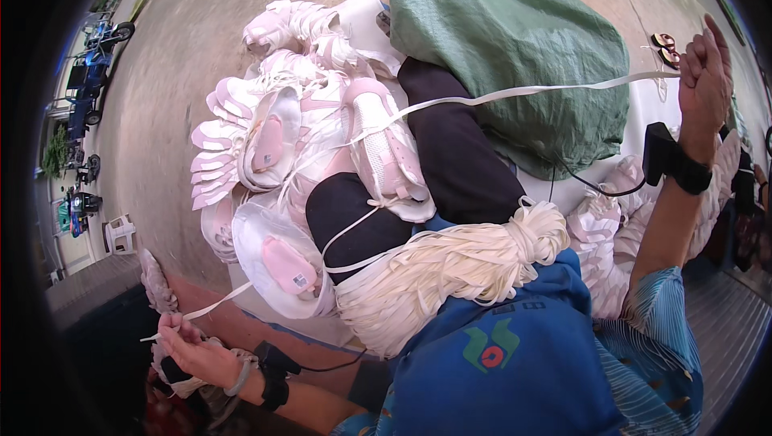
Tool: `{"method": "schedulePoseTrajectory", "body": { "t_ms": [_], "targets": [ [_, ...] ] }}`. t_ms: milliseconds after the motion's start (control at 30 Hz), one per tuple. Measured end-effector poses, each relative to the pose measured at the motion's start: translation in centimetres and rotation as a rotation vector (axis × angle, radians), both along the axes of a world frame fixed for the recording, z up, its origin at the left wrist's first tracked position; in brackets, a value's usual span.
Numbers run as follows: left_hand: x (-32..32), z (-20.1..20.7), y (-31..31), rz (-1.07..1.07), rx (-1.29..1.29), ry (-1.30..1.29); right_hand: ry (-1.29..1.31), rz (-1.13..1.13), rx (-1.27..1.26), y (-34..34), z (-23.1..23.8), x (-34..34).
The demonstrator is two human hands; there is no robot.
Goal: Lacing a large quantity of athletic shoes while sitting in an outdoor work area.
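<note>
My left hand point(193, 351) is at the lower left, fingers closed on one end of a white shoelace point(215, 305). At the upper right, my raised right hand point(704, 89) pinches the lace's other stretch, which runs out to it in a long line. Between them the lace passes through a pink-and-white shoe upper point(384, 143) lying by my black-clad knees point(460, 143). A thick bundle of off-white laces point(450, 275) rests across my lap, over a blue apron point(507, 364). Neither hand touches the upper.
Several pink-and-white uppers point(273, 143) are heaped to the left, and more uppers point(615, 235) lie by my right arm. A large green sack point(507, 58) stands ahead. Beyond are sandals point(666, 50), a white plastic stool point(120, 235) and parked vehicles point(84, 86).
</note>
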State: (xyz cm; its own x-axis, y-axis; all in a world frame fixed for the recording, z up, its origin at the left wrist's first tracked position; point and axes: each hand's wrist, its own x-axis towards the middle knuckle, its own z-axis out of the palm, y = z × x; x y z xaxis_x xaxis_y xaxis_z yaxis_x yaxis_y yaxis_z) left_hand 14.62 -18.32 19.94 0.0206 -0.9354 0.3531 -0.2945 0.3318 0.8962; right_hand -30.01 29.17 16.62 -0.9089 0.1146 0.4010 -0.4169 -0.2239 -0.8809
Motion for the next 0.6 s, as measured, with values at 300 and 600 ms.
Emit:
{"method": "schedulePoseTrajectory", "body": {
  "t_ms": [300,600],
  "targets": [
    [-12.6,-5.3,7.3,-0.744,0.041,-0.588,0.183,0.83,0.937,-19.5,-10.0,9.9],
    [-17.8,-14.2,9.1,-1.067,0.342,-0.685,-0.082,0.841,1.111,-23.4,-16.1,12.9]
  ]
}}
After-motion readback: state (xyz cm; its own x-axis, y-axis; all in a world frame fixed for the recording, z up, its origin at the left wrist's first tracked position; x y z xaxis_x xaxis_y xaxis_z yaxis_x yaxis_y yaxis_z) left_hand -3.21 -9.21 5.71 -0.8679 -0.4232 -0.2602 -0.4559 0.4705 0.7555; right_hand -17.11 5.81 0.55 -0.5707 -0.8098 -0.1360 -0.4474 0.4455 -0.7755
